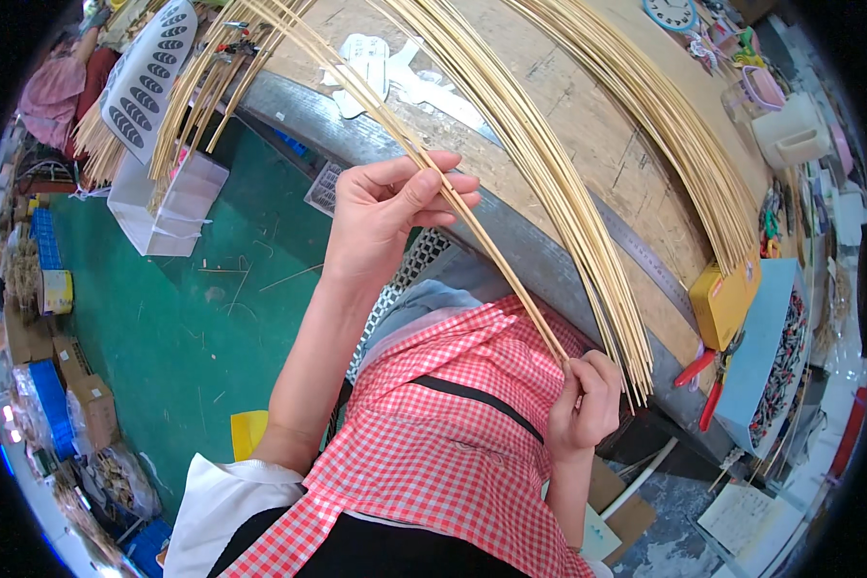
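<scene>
A few long, thin, straw-coloured sticks point(496, 255), bamboo or cane by their look, run slantwise over the table's near edge. My left hand point(385, 207) is closed around them partway along, pinching with thumb and index finger. At their near end, in front of the apron, my right hand point(588, 400) grips the tips between thumb and bent fingers. Just beyond my hands, a loose bundle of similar sticks point(549, 188) lies on the table, its ends jutting past the edge. A thicker bundle point(665, 125) lies farther right.
Partly under the near bundle lies a metal ruler point(645, 255). At the right are a yellow box point(722, 303), red-handled pliers point(711, 376) and a blue bin point(756, 385) of small dark pieces. White cut-outs point(364, 72) lie at the back. More sticks point(188, 125) overhang the left end.
</scene>
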Motion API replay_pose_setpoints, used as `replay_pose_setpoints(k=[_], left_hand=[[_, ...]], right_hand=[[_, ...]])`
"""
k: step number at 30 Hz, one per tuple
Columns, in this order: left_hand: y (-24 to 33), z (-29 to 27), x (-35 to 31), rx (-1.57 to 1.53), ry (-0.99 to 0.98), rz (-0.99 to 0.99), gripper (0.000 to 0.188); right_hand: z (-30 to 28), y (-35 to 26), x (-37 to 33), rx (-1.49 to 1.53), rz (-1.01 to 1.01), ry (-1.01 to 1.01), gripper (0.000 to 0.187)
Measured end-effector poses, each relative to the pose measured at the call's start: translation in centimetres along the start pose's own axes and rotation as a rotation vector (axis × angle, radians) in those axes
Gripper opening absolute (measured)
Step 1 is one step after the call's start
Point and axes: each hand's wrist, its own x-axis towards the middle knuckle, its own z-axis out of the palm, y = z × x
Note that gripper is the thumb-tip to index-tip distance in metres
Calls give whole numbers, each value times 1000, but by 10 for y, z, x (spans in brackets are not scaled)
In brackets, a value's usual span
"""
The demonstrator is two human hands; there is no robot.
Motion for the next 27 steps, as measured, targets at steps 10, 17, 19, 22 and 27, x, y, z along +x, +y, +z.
replay_pose_setpoints(k=[10, 17, 19, 22, 27], left_hand=[[1, 7, -4, 146, -67, -47, 21], [-9, 42, -20, 125, -204, -208, 18], [-13, 47, -23, 99, -241, -213, 18], [-13, 49, -25, 138, -266, -211, 17], [-12, 56, -20, 213, -299, -187, 16]], right_hand=[[-15, 3, 19, 18, 13, -313, 21], [3, -19, 62, 245, 144, -229, 15], [3, -24, 68, 300, 249, -309, 12], [3, -17, 69, 394, 329, -381, 9], [4, -10, 71, 504, 529, -494, 10]])
